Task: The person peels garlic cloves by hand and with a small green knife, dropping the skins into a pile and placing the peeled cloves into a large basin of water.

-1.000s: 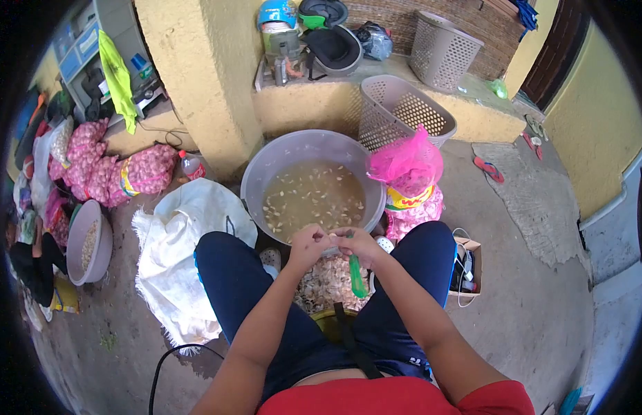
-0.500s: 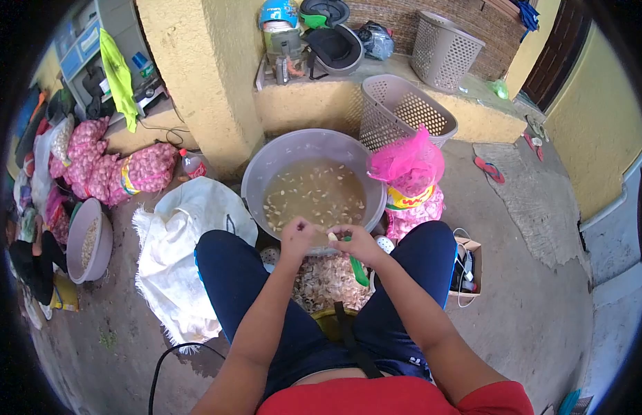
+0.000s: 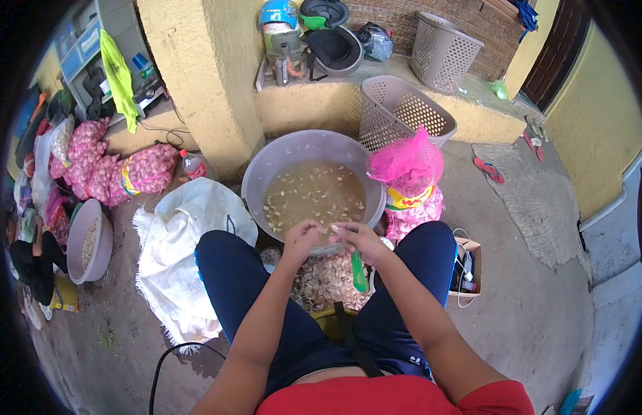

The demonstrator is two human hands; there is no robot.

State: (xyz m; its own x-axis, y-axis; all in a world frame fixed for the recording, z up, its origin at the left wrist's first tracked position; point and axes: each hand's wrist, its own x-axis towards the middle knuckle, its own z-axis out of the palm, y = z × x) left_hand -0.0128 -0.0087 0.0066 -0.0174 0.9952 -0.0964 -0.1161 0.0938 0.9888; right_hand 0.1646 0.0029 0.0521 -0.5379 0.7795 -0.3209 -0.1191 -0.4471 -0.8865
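Garlic clove [image 3: 334,227] sat pinched between fingers of the left hand [image 3: 300,238] and right hand [image 3: 361,241], which also gripped a green knife [image 3: 358,270], just above the grey basin's [image 3: 265,166] near rim.

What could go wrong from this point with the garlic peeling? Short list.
1. The right hand grips a green-handled knife and pinches a small garlic clove close to the left hand; a slip might nick a finger.
2. The hands sit over the near rim of the grey basin; a dropped clove may miss the water and land in the pile of skins.
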